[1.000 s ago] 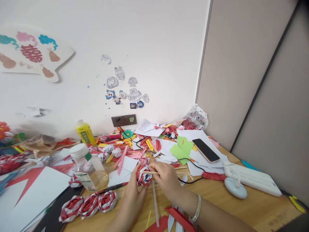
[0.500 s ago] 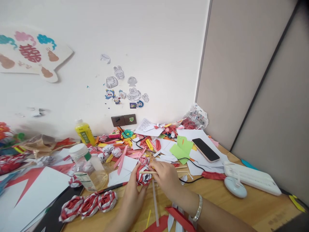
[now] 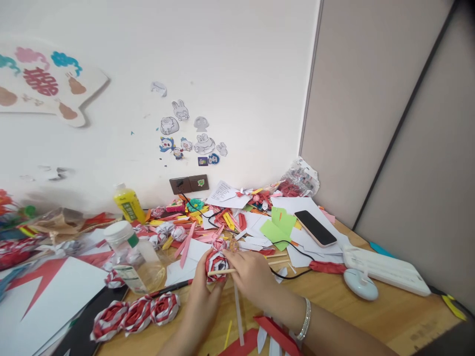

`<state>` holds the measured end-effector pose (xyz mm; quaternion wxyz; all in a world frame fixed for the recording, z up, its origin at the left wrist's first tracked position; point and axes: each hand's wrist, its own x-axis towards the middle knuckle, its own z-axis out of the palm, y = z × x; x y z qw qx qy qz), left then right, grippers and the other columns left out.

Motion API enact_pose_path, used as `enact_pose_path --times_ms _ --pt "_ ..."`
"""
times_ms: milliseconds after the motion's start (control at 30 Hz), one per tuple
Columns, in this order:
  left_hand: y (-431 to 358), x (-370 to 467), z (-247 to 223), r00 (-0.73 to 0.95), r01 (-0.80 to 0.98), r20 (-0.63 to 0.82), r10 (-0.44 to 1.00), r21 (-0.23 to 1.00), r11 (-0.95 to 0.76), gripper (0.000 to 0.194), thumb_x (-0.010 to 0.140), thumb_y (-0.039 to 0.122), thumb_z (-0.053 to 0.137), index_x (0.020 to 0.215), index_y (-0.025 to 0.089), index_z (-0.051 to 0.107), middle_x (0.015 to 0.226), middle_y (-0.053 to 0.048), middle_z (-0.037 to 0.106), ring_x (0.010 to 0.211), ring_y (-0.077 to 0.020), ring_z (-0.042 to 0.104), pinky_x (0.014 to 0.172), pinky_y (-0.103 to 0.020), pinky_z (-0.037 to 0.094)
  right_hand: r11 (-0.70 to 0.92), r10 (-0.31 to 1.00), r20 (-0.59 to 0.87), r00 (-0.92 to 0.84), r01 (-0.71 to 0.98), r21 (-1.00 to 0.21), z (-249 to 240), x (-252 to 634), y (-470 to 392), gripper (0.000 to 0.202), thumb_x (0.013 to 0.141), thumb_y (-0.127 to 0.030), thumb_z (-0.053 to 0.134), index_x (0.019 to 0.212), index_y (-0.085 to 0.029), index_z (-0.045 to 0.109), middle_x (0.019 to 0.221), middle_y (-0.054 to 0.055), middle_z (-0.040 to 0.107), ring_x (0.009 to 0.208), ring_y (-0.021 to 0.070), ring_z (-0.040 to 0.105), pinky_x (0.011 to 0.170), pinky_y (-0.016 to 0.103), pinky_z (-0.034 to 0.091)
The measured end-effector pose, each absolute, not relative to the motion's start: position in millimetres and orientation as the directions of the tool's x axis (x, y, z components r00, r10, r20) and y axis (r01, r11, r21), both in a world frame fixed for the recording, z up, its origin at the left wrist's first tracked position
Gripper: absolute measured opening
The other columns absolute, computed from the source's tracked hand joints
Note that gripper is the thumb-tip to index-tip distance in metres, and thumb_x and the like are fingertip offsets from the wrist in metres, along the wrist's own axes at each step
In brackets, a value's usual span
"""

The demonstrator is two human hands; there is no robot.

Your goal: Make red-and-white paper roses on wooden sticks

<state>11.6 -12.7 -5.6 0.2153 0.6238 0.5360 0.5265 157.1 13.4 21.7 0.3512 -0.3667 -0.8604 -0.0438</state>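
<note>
A red and white twisted paper rosette (image 3: pixel 217 265) stands between my two hands near the middle of the wooden table. My left hand (image 3: pixel 203 282) is wrapped round its left side, thumb low. My right hand (image 3: pixel 247 272) holds a thin wooden stick (image 3: pixel 220 272) that crosses the front of the rosette; its fingertips touch the rosette's right side. A second stick end shows behind the right hand. To the left lie three joined red and white rosettes (image 3: pixel 137 315). Below my hands are a pale strip (image 3: pixel 238 316) and folded red paper (image 3: pixel 276 333).
A clear jar (image 3: pixel 128 257) with a white lid and a yellow bottle (image 3: pixel 129 202) stand at left. Paper scraps cover the back. At right lie a phone (image 3: pixel 315 228), a mouse (image 3: pixel 360 284), a white power strip (image 3: pixel 386 271) and a black cable.
Both hands and the rosette have shifted slightly left. The stick's left end has moved left and a little lower across the rosette. The view has shifted slightly.
</note>
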Motion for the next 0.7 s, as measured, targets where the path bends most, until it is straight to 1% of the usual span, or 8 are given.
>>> enact_pose_path --times_ms 100,200,300,367,433,533,600,700 --pt "-12 13 -2 -0.139 0.338 0.391 0.910 0.883 -0.327 0.048 0.074 0.027 0.056 0.119 0.020 0.041 0.122 -0.012 0.054 0.116 -0.0269 0.050 0.096 -0.045 0.040 0.706 0.674 0.571 -0.469 0.636 -0.311 28 159 12 0.041 0.080 -0.012 0.046 0.119 -0.017 0.054 0.087 0.006 0.068 0.073 0.0187 0.062 0.065 0.027 0.045" --pt "-12 13 0 -0.139 0.267 0.362 0.922 0.910 -0.317 0.047 0.071 0.027 0.060 0.114 0.021 0.043 0.116 -0.009 0.056 0.111 -0.0256 0.052 0.096 -0.044 0.040 0.703 0.698 0.534 -0.477 0.598 -0.384 32 161 12 0.046 0.077 -0.010 0.046 0.121 -0.019 0.054 0.094 0.006 0.069 0.080 0.0192 0.063 0.070 0.027 0.045" --pt "-10 12 -1 -0.140 0.225 0.335 0.932 0.927 -0.299 0.048 0.068 0.026 0.064 0.111 0.021 0.044 0.111 -0.008 0.057 0.106 -0.0248 0.055 0.094 -0.043 0.042 0.694 0.717 0.504 -0.482 0.560 -0.452 32 162 14 0.045 0.077 -0.010 0.045 0.119 -0.021 0.056 0.095 0.005 0.069 0.081 0.0186 0.063 0.071 0.026 0.045" --pt "-9 12 -2 -0.142 0.179 0.318 0.937 0.940 -0.292 0.049 0.067 0.026 0.065 0.110 0.021 0.044 0.109 -0.008 0.057 0.103 -0.0244 0.056 0.091 -0.042 0.044 0.671 0.740 0.510 -0.439 0.538 -0.511 33 162 15 0.043 0.078 -0.009 0.044 0.117 -0.022 0.057 0.094 0.004 0.069 0.079 0.0172 0.063 0.069 0.025 0.044" --pt "-8 12 -1 -0.134 0.125 0.307 0.942 0.949 -0.291 0.052 0.066 0.027 0.067 0.112 0.021 0.043 0.111 -0.008 0.057 0.103 -0.0241 0.058 0.089 -0.040 0.046 0.641 0.766 0.519 -0.380 0.517 -0.567 33 162 15 0.035 0.080 -0.012 0.044 0.110 -0.022 0.059 0.089 0.003 0.069 0.077 0.0159 0.062 0.067 0.023 0.042" --pt "-8 11 2 -0.120 0.071 0.313 0.942 0.949 -0.306 0.058 0.066 0.027 0.069 0.116 0.023 0.039 0.114 -0.008 0.056 0.104 -0.0233 0.058 0.087 -0.037 0.048 0.618 0.784 0.513 -0.350 0.513 -0.595 35 162 14 0.015 0.084 -0.025 0.049 0.092 -0.021 0.061 0.075 0.000 0.066 0.068 0.0146 0.060 0.060 0.022 0.037" --pt "-9 11 4 -0.122 0.076 0.322 0.939 0.946 -0.314 0.056 0.065 0.026 0.070 0.113 0.023 0.041 0.110 -0.006 0.057 0.101 -0.0218 0.059 0.085 -0.034 0.049 0.610 0.790 0.510 -0.341 0.525 -0.593 35 161 13 0.014 0.085 -0.031 0.050 0.086 -0.021 0.059 0.069 -0.001 0.064 0.062 0.0136 0.057 0.056 0.022 0.034" --pt "-10 12 4 -0.153 0.100 0.320 0.935 0.946 -0.307 0.050 0.063 0.025 0.071 0.105 0.023 0.043 0.095 -0.001 0.060 0.085 -0.0185 0.063 0.076 -0.030 0.052 0.607 0.788 0.525 -0.322 0.549 -0.574 34 160 12 0.012 0.084 -0.031 0.051 0.085 -0.020 0.057 0.068 -0.002 0.062 0.059 0.0127 0.055 0.055 0.022 0.031"
